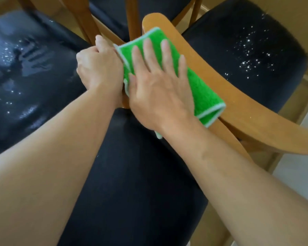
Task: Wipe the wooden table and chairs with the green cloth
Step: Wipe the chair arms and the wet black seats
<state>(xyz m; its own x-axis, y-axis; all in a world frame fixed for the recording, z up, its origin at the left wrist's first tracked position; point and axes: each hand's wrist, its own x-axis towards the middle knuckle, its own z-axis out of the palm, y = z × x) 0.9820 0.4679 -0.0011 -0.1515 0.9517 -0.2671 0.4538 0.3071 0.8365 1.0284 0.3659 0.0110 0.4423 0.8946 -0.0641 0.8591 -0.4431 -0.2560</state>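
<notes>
The right hand [156, 86] lies flat on the green cloth [203, 89], fingers straight and spread, pressing it down onto the curved wooden backrest [212, 71] of a chair. The left hand [98, 68] is curled round the near-left end of the same rail, just beside the cloth's left edge, its thumb pointing up and away; the fingers wrap out of sight under the wood. Both forearms reach in from the bottom corners and nearly meet at the wrists.

The cloth is folded, bright green with a pale border, and is draped over the top of the rail. It covers the stretch from just below the rail's rounded far end down to about its middle. One folded corner hangs off the rail's near edge to the right of the right wrist, and a small tip of cloth shows below that wrist.

The rail runs on bare to the right edge of the view. Beneath the arms is a dark padded seat [135, 174]. Another dark seat [21, 77] sits at the left with glinting specks and smeared marks on it, and a third [247, 50] at the upper right is also flecked with white. Wooden legs [85, 20] cross at the top, over pale flooring [295, 167].
</notes>
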